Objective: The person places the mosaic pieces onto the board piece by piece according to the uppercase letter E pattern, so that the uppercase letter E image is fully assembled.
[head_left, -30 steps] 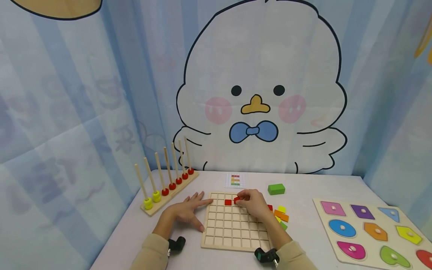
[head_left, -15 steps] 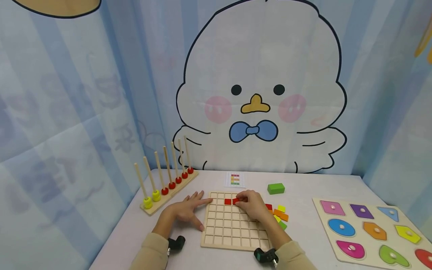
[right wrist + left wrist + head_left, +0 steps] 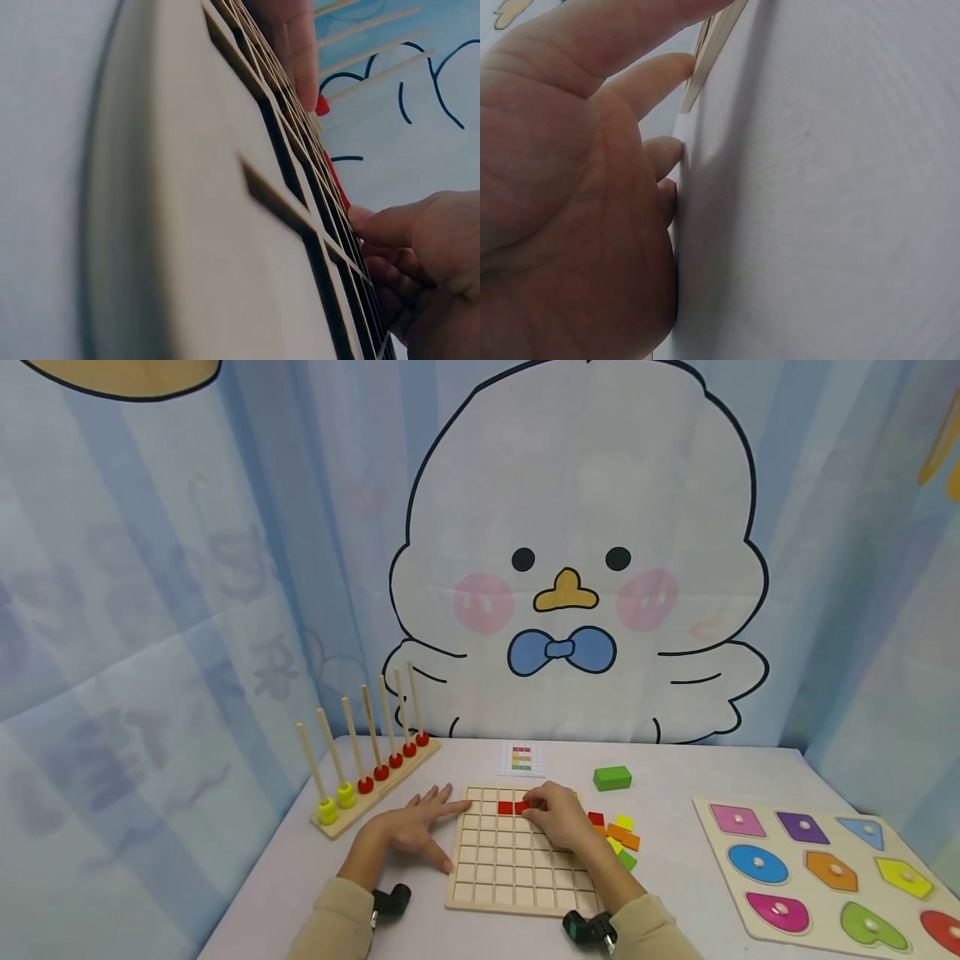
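Note:
A wooden grid board lies on the table, with one red square tile in a cell of its second row from the back. Beside that tile, my right hand holds a second red tile at its fingertips, down in the neighbouring cell. The right wrist view shows the thumb right at the tile's red edge. My left hand lies spread at the board's left side, index fingertip and thumb tip against the frame. In the left wrist view its fingers reach to the board's edge.
Loose red, orange, yellow and green tiles lie right of the board, partly behind the right forearm. Behind stand a pattern card and a green block. A peg rack with beads is at left, a shape puzzle at right.
The second red tile, tilted in my right fingers a second ago, has gone down flat into the cell beside the first. My left hand has stayed in place.

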Tool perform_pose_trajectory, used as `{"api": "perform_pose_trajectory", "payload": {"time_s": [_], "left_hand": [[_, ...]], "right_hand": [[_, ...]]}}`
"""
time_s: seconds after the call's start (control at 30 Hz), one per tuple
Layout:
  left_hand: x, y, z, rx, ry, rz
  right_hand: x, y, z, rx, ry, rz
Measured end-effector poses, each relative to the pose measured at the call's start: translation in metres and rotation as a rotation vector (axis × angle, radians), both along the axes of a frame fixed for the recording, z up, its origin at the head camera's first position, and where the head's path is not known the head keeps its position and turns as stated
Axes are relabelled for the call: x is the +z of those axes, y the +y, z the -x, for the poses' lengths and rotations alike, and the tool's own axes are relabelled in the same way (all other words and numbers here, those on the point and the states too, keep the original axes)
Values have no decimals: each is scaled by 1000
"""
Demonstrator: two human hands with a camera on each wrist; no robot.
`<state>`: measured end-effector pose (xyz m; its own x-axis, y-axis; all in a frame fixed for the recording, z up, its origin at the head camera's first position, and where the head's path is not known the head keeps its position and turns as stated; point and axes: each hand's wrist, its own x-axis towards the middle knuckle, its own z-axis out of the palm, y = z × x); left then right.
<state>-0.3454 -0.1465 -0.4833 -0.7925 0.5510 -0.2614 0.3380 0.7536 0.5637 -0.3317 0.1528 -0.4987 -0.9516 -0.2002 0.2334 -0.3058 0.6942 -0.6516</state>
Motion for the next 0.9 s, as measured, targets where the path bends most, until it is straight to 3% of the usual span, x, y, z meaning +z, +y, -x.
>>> {"api": "perform_pose_trajectory", "payload": {"time_s": [0.23,0.47,0.73,0.9], "left_hand": [[-1,0,1,-3,-6,-11],[1,-1,0,-10,-3,-14],[2,0,-1,-7,4,-12],[2,0,-1,-10,6,-10]], "right_hand": [[2,1,-1,9,14,-7],[22,10,-6,-14,-2,61],[33,29,-9,67,45,64],[37,43,-10,69,28,69]]}}
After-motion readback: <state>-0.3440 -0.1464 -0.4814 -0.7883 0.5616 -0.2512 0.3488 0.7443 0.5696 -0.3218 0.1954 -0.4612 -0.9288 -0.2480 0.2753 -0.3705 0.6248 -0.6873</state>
